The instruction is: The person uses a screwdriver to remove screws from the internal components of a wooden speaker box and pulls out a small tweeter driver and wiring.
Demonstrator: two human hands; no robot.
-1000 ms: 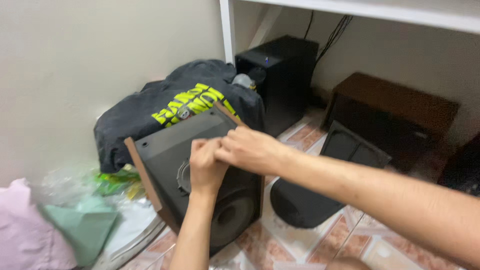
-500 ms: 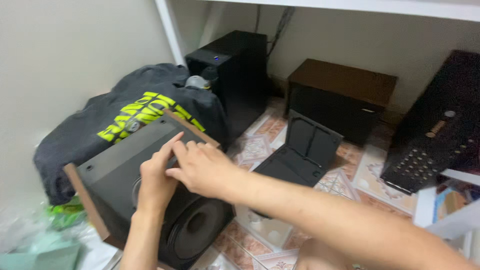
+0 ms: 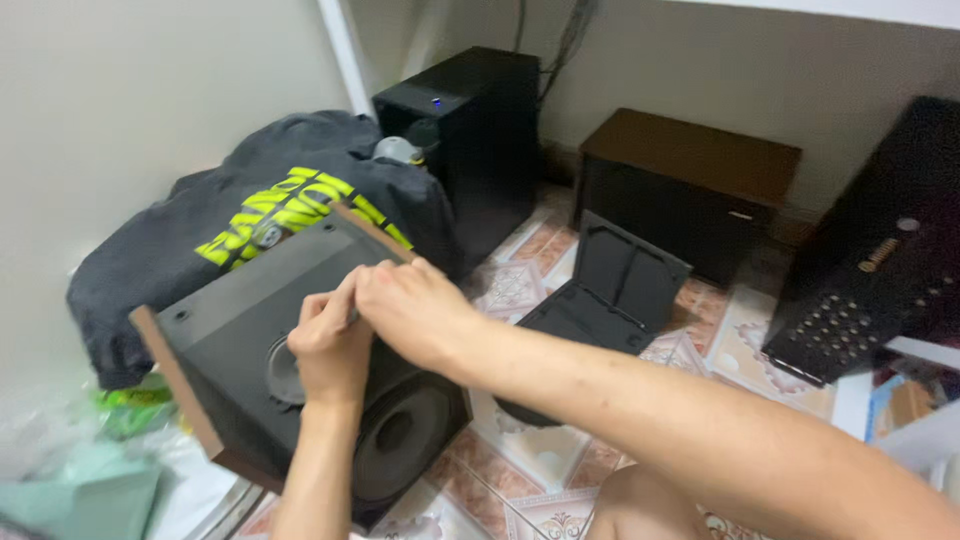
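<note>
A black speaker box (image 3: 255, 330) with brown wooden sides lies tilted on the floor, its round woofer cone (image 3: 405, 440) facing me. My left hand (image 3: 328, 350) rests on the front panel over the smaller driver, fingers curled. My right hand (image 3: 415, 310) reaches across from the right and meets the left hand's fingertips on the panel. Whether a small part is pinched between them is hidden by the fingers.
A dark cloth with yellow print (image 3: 250, 215) covers something behind the speaker. A black tower case (image 3: 470, 130) stands by the wall, a brown-topped cabinet (image 3: 690, 180) to its right, a black grille panel (image 3: 600, 295) on the tiled floor, a perforated black case (image 3: 870, 270) far right, and green plastic bags (image 3: 90, 450) at left.
The view has swung to the right and closer, so the speaker sits further left. Both hands stay together on the front panel, with the fingers shifted slightly.
</note>
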